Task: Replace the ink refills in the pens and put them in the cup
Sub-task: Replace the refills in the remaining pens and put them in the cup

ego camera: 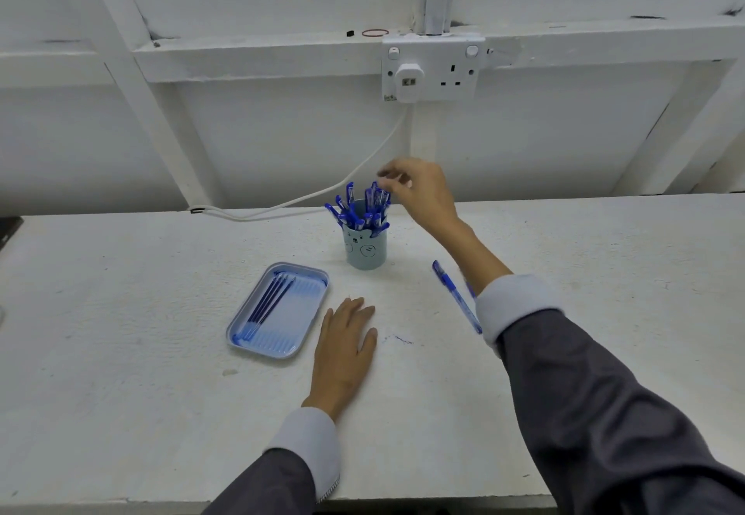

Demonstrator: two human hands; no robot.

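The right hand (419,192) hovers over the cup (366,250) at the desk's (161,393) far middle, its grip blurred (holding a pen or not, I cannot tell). One loose pen (453,293) lies nearer, beneath that forearm, running far-left to near-right; the left hand (346,347) lies flat, empty.
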